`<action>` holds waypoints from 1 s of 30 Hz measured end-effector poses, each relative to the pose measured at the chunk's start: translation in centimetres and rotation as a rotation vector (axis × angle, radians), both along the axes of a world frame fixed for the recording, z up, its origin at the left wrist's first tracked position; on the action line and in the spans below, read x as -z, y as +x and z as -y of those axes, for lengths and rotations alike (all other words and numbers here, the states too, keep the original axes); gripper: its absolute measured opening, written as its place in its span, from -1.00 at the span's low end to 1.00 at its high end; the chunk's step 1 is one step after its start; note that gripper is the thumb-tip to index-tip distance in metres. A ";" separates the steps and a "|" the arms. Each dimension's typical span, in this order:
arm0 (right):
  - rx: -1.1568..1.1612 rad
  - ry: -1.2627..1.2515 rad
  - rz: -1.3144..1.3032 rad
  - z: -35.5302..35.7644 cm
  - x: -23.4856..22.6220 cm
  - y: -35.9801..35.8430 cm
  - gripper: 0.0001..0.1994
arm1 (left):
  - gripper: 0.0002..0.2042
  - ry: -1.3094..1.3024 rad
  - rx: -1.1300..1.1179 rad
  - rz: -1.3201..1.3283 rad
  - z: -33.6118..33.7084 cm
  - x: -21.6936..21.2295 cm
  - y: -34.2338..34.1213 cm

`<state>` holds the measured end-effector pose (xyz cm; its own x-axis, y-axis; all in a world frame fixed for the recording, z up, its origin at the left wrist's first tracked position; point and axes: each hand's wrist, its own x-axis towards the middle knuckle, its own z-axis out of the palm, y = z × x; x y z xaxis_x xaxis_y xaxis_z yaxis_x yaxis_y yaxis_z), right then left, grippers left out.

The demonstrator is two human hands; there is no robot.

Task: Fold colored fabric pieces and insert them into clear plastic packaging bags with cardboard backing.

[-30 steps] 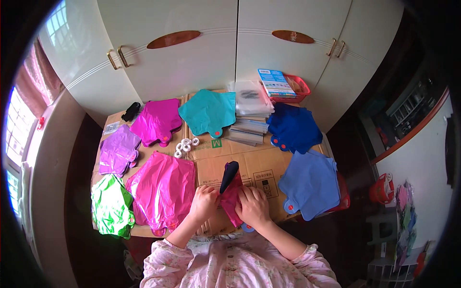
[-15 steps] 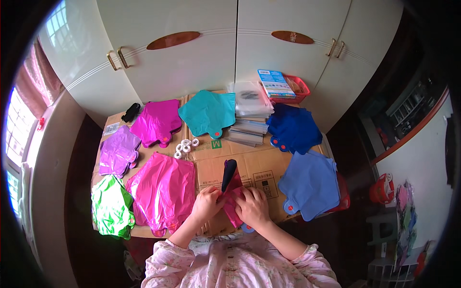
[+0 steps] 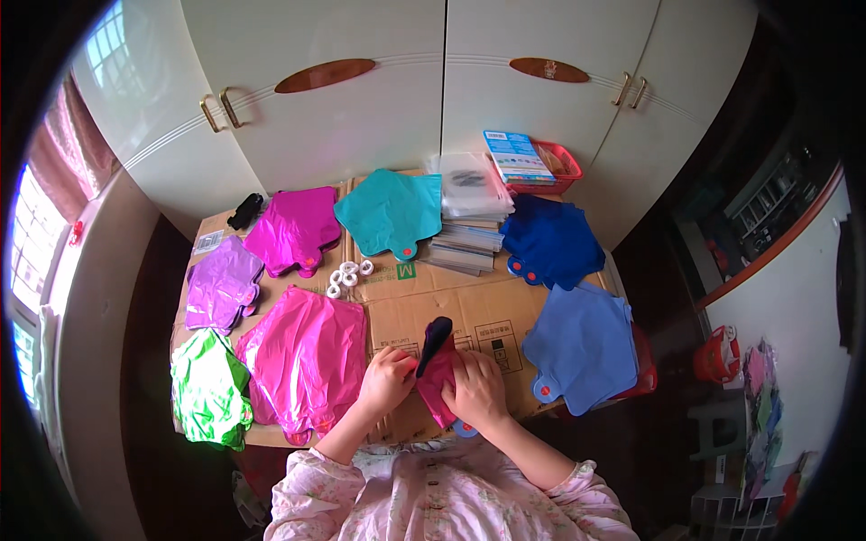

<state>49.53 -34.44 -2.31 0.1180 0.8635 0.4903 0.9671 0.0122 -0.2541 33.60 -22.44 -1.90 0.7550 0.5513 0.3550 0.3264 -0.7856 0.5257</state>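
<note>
Between my hands, at the front middle of the cardboard-topped table, stands a folded bundle of flat foil balloons. Its outer face is magenta and its top fold is dark navy. My right hand grips the bundle from the right, fingers over its side. At the left edge, the curled fingers of my left hand pinch the foil near a small red spot. A blue tab pokes out below my right hand. Flat pink foil balloons lie to the left, and light blue ones to the right.
Green, lilac, purple, teal and dark blue foil piles ring the cardboard. White rolls sit near the middle. Behind stand stacked clear packets and a red basket.
The dark top fold has tipped to the right and come lower, showing more of its width. Both hands stay in nearly the same place on the bundle.
</note>
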 end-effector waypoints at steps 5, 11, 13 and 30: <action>0.012 -0.043 -0.034 0.0 0.2 -0.1 -0.56 | -0.84 0.115 0.022 -0.007 0.5 -0.5 0.0; 0.022 -0.049 -0.007 0.1 0.2 0.0 -0.54 | -0.88 0.067 -0.010 0.003 0.1 -0.2 0.1; 0.021 -0.081 -0.007 0.1 0.1 -0.1 -0.54 | -0.88 0.008 -0.042 0.007 -0.1 0.4 0.1; 0.038 -0.100 0.003 -0.1 -0.5 -0.1 -0.52 | -0.86 0.210 -0.033 -0.022 0.6 -0.7 0.0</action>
